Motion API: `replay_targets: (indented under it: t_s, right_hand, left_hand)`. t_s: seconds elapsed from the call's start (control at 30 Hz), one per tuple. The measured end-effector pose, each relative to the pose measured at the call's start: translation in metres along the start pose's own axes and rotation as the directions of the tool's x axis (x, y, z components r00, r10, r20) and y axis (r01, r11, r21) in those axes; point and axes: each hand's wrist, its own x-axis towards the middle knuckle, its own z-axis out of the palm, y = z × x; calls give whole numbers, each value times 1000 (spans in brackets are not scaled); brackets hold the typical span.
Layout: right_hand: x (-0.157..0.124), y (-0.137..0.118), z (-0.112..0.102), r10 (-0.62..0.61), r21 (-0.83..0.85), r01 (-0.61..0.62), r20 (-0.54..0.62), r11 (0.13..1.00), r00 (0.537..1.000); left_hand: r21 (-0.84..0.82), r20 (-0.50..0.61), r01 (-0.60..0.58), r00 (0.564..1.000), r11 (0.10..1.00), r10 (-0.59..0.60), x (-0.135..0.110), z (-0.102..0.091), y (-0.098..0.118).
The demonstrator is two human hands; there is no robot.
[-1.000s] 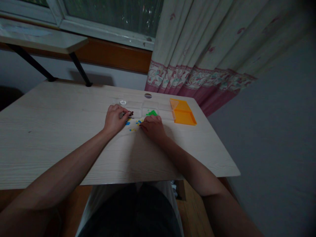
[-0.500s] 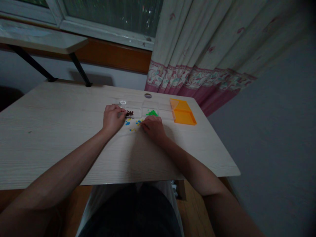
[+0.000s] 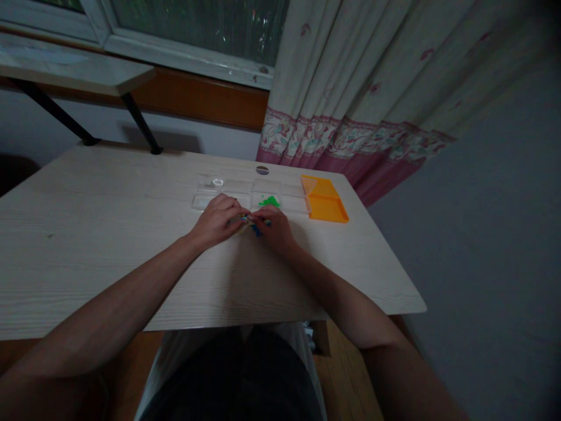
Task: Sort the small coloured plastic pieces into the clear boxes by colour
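Observation:
My left hand point(image 3: 219, 220) is over the table with its fingers drawn together, the tips close to those of my right hand. My right hand point(image 3: 277, 229) rests on the tabletop, thumb and fingers pinched. What either hand holds is too small to make out. Tiny blue pieces point(image 3: 256, 230) lie between the fingertips, with bits of yellow partly hidden beside them. Behind the right hand, a heap of small green pieces point(image 3: 269, 201) sits in a clear plastic compartment box point(image 3: 287, 190). The left hand covers the spot of the dark brown pieces.
An open orange case point(image 3: 328, 207) lies at the right end of the clear box. A dark oval disc point(image 3: 262, 170) is set near the table's back edge. Farther left a raised shelf point(image 3: 123, 82) stands on black legs. A curtain point(image 3: 324, 117) hangs behind the table.
My left hand has moved right, from the brown pieces to beside my right hand, and now covers most of the yellow and blue pieces. The right hand has barely moved.

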Motion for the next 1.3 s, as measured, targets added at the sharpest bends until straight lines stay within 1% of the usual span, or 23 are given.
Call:
replay_targets:
  t_s: [0.33,0.43,0.57,0.77,0.87,0.97,1.07,1.13,1.2,1.3]
  right_hand:
    - [-1,2,3,-3,85,4,-14,996,1000]
    - [-1,2,5,-10,117,12,-14,993,1000]
    - [-1,0,5,-21,150,21,-5,988,1000]
    - [-1,-8,3,-3,114,-6,72,993,997]
    - [0,-8,2,-10,89,4,65,996,998]
    - [1,-3,-2,2,8,-3,52,1000,999]
    - [1,0,-9,46,-180,-31,80,983,996]
    - [0,-2,-14,65,-327,-23,118,945,991]
    - [-2,-6,-18,62,-443,17,163,897,985]
    - [-6,-14,-22,47,-546,80,216,834,975]
  left_hand:
    - [72,-46,-45,998,996,49,-1,0,-4]
    - [107,-65,-42,997,993,49,-1,-1,-4]
    - [155,-83,10,997,988,3,-1,-2,-2]
    - [151,-47,102,994,983,-96,0,-6,1]
    - [155,-44,128,991,980,-123,0,-7,2]
    - [137,-83,193,980,972,-183,0,-6,-2]
    - [119,-134,266,959,957,-250,-2,-5,-11]
    - [119,-166,309,943,944,-288,-4,-3,-17]
    - [123,-197,347,927,930,-320,-5,-2,-22]
    - [133,-229,393,905,910,-357,-6,0,-26]
